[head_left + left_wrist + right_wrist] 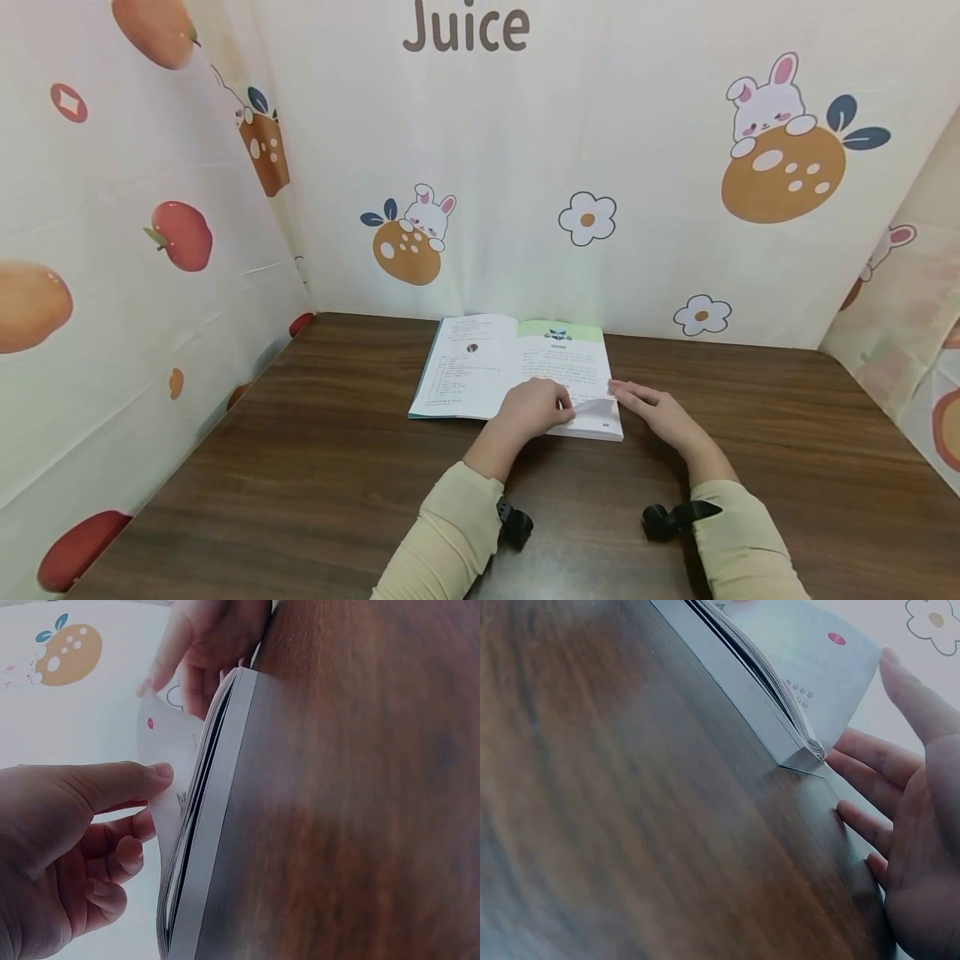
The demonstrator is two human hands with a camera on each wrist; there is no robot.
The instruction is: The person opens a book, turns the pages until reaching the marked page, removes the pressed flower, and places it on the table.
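Observation:
An open book (480,371) lies on the table, with printed text on both pages and a green band across the top of the right one. At the bottom edge of the right side, my left hand (534,407) pinches a lifted page (166,742) between thumb and forefinger. The page bows up from the stack beneath it. My right hand (663,418) is at the book's right edge, its thumb (907,686) at the raised page corner and its other fingers extended beside the page stack, apart from the thumb.
The dark wooden table (322,483) extends around the book. Behind it hangs a pale curtain (510,150) printed with rabbits, fruit and flowers, and a similar one (112,333) borders the left side. Black straps with small devices (516,523) sit on both sleeves.

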